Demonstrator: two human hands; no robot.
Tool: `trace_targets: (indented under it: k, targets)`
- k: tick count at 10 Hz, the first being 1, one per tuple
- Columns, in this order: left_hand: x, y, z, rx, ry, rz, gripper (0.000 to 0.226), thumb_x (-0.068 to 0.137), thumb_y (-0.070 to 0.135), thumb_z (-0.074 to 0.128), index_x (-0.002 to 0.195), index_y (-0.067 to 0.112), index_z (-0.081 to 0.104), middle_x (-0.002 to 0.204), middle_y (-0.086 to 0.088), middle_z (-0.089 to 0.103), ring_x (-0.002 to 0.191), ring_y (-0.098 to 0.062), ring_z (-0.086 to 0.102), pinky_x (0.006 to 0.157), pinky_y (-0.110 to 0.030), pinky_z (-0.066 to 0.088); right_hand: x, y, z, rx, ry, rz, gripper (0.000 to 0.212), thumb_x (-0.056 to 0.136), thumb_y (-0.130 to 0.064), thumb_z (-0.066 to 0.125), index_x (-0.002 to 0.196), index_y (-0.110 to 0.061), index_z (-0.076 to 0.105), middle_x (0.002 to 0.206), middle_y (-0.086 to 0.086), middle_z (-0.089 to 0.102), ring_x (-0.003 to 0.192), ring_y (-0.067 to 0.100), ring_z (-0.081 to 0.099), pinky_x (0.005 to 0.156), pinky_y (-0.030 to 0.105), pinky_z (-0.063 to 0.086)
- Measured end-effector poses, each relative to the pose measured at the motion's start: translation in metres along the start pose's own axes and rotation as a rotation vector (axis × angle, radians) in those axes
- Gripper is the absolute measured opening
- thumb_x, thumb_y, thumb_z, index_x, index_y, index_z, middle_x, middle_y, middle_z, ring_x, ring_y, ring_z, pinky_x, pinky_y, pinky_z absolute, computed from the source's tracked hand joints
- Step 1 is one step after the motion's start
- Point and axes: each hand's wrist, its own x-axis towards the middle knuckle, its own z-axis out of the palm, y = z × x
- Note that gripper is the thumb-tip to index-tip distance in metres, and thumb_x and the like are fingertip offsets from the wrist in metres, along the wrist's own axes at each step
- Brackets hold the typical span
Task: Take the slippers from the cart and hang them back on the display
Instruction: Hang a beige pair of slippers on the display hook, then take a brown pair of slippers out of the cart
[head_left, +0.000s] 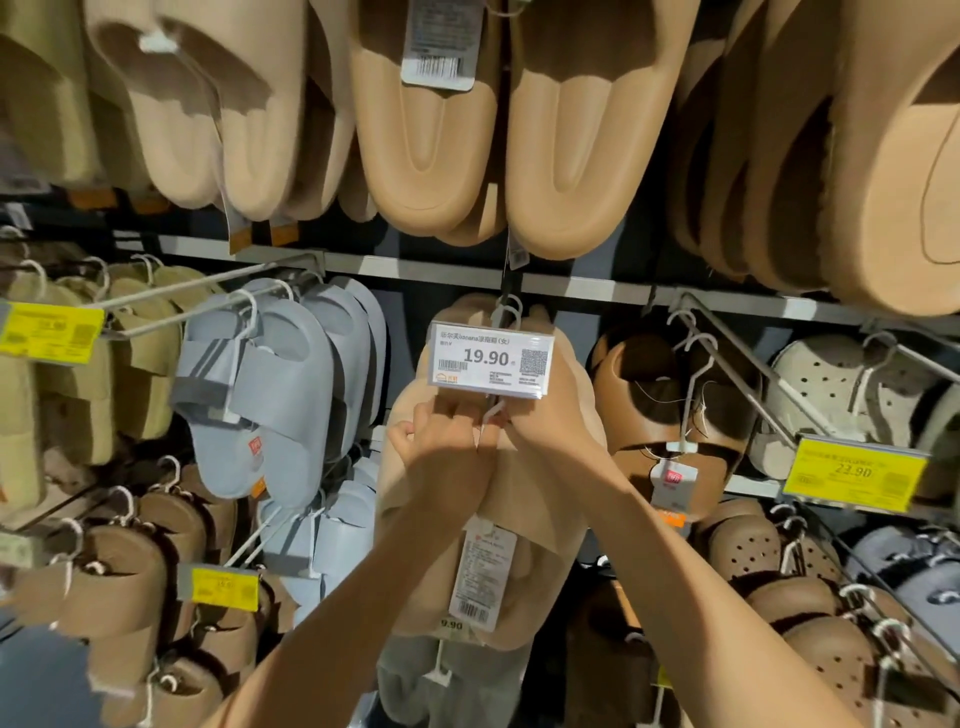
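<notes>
Your left hand (441, 447) and right hand (550, 421) raised together in front of display (415, 270), just under white price tag (491, 360) reading 19.90. Both hands closed around top of beige slippers (519, 525), fingers pinching white plastic hanger (493, 413) between them. Slippers hang down below your hands, paper label (483, 577) dangling. Grey slippers (270, 395) hang at left, brown slippers (670, 400) at right.

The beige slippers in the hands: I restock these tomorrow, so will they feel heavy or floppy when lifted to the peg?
The beige slippers look like thick moulded foam, so probably light for their bulk. They keep their shape under both hands, so likely fairly stiff. Hung from the thin white hanger, they may swing.
</notes>
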Motion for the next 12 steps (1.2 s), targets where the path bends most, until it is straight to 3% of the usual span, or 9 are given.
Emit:
trace_targets:
  k: [1, 2, 3, 4, 5, 6, 8, 10, 12]
  targets:
    - [-0.006, 0.002, -0.001, 0.055, 0.066, 0.04, 0.05, 0.083, 0.042, 0.026, 0.099, 0.021, 0.069, 0.104, -0.005, 0.065, 0.096, -0.027, 0.058, 0.077, -0.033, 0.02, -0.013, 0.001, -0.004, -0.183, 0.044, 0.011, 0.047, 0.08, -0.011, 0.062, 0.124, -0.005, 0.047, 0.121, 0.011, 0.054, 0.109, 0.025, 0.052, 0.098, 0.036, 0.044]
    - [-0.011, 0.008, -0.006, 0.157, 0.021, -0.009, 0.045, 0.084, 0.041, 0.033, 0.083, 0.012, 0.067, 0.088, -0.01, 0.062, 0.088, -0.03, 0.059, 0.075, -0.035, 0.022, -0.036, 0.002, -0.005, -0.145, 0.244, -0.058, 0.025, 0.089, -0.011, 0.055, 0.114, -0.007, 0.054, 0.099, -0.004, 0.053, 0.087, 0.004, 0.045, 0.08, 0.009, 0.036]
    - [-0.024, 0.009, -0.013, 0.167, 0.059, -0.019, 0.035, 0.081, 0.036, 0.039, 0.08, 0.014, 0.066, 0.088, -0.012, 0.061, 0.085, -0.029, 0.059, 0.077, -0.035, 0.024, -0.053, 0.008, 0.002, -0.201, 0.067, -0.001, 0.016, 0.093, -0.015, 0.046, 0.107, -0.012, 0.053, 0.105, 0.013, 0.055, 0.103, 0.02, 0.055, 0.083, 0.017, 0.036]
    - [-0.037, 0.004, -0.029, 0.117, 0.016, -0.112, 0.031, 0.089, 0.037, 0.043, 0.106, 0.02, 0.062, 0.124, -0.008, 0.048, 0.116, -0.023, 0.042, 0.087, -0.036, 0.016, -0.063, 0.013, 0.013, -0.256, 0.089, -0.195, 0.026, 0.09, -0.022, 0.043, 0.105, -0.007, 0.058, 0.104, 0.012, 0.059, 0.101, 0.028, 0.057, 0.079, 0.032, 0.044]
    - [-0.055, -0.003, -0.047, 0.261, 0.063, -0.152, 0.038, 0.084, 0.041, 0.038, 0.101, 0.018, 0.064, 0.121, -0.011, 0.053, 0.111, -0.027, 0.049, 0.08, -0.036, 0.018, -0.076, 0.01, 0.029, -0.138, 0.133, -0.335, 0.038, 0.084, -0.031, 0.034, 0.093, -0.008, 0.063, 0.09, 0.006, 0.063, 0.079, 0.023, 0.061, 0.064, 0.024, 0.038]
    - [-0.082, -0.012, -0.07, 0.389, 0.178, -0.23, 0.029, 0.08, 0.04, 0.045, 0.09, 0.021, 0.065, 0.109, -0.008, 0.06, 0.1, -0.025, 0.054, 0.077, -0.037, 0.023, -0.091, -0.002, 0.041, -0.064, 0.081, -0.501, 0.028, 0.085, -0.028, 0.036, 0.086, -0.012, 0.059, 0.082, 0.004, 0.062, 0.067, 0.02, 0.058, 0.055, 0.027, 0.043]
    - [-0.187, -0.037, -0.163, 0.606, 0.38, -0.49, 0.028, 0.084, 0.038, 0.043, 0.087, 0.021, 0.064, 0.106, -0.002, 0.063, 0.099, -0.025, 0.058, 0.078, -0.037, 0.024, -0.147, -0.049, 0.074, 0.16, 0.036, -0.846, 0.007, 0.088, -0.016, 0.044, 0.091, -0.017, 0.05, 0.079, 0.008, 0.06, 0.068, 0.015, 0.048, 0.06, 0.022, 0.036]
    - [-0.346, -0.027, -0.258, 0.894, 0.54, -0.825, 0.02, 0.085, 0.035, 0.046, 0.085, 0.024, 0.063, 0.097, 0.004, 0.065, 0.092, -0.02, 0.058, 0.077, -0.035, 0.027, -0.246, -0.107, 0.114, 0.398, -0.206, -1.071, 0.013, 0.088, -0.011, 0.048, 0.089, -0.006, 0.06, 0.078, 0.01, 0.062, 0.053, 0.02, 0.055, 0.057, 0.019, 0.034]
    - [-0.491, 0.016, -0.319, 1.188, 0.653, -1.179, 0.021, 0.085, 0.034, 0.047, 0.083, 0.021, 0.063, 0.087, 0.003, 0.065, 0.089, -0.02, 0.054, 0.074, -0.036, 0.029, -0.36, -0.168, 0.148, 0.666, -0.434, -1.264, 0.008, 0.088, -0.011, 0.05, 0.092, -0.011, 0.058, 0.077, 0.009, 0.062, 0.06, 0.013, 0.052, 0.058, 0.024, 0.039]
